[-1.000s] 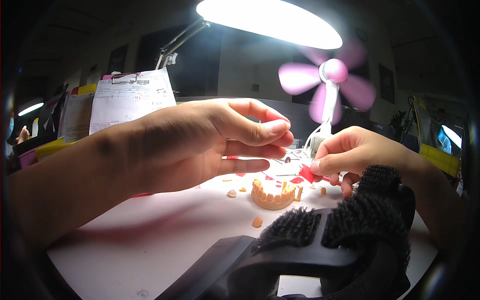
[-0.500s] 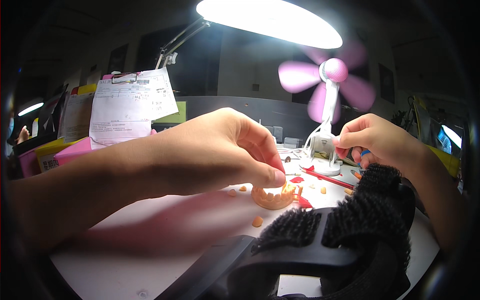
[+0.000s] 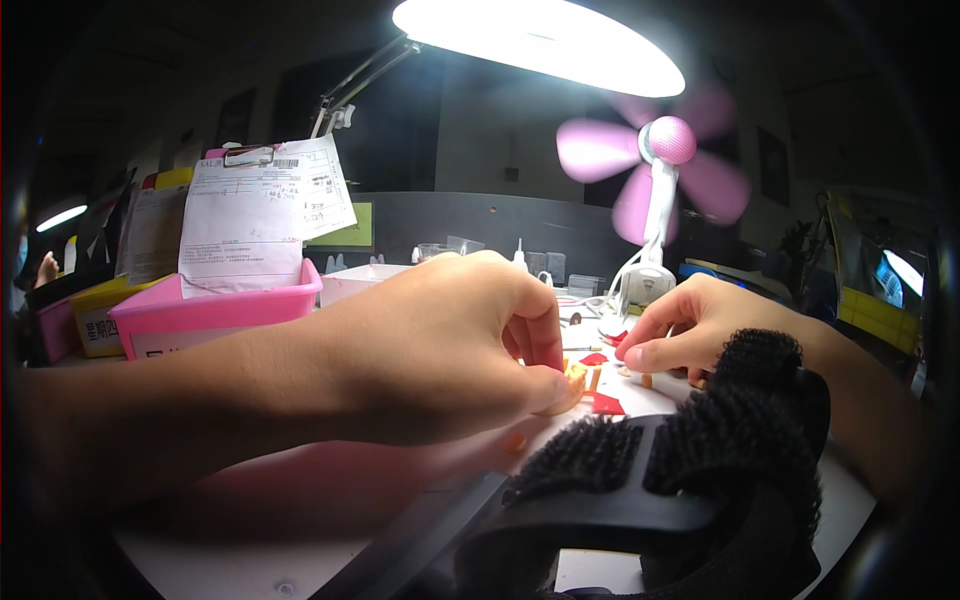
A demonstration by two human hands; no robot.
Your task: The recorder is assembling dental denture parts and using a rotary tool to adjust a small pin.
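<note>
As the head view shows, the left hand (image 3: 455, 345) is closed on the tan dental cast (image 3: 576, 384), covering most of it. At the cast's two o'clock, the right hand (image 3: 705, 325) makes a narrow thumb-and-forefinger pinch; whether anything sits inside, one cannot tell. At four o'clock, a red piece (image 3: 606, 403) lies beside the cast.

1. A glowing white oval lamp (image 3: 540, 48) hangs over the smooth white tabletop (image 3: 230, 550).
2. A low dark-grey partition (image 3: 440, 220) stands behind the tabletop.
3. A dim grey wall (image 3: 490, 140) rises beyond it.
4. A slim, glowing white light (image 3: 61, 217) shines at far left.
</note>
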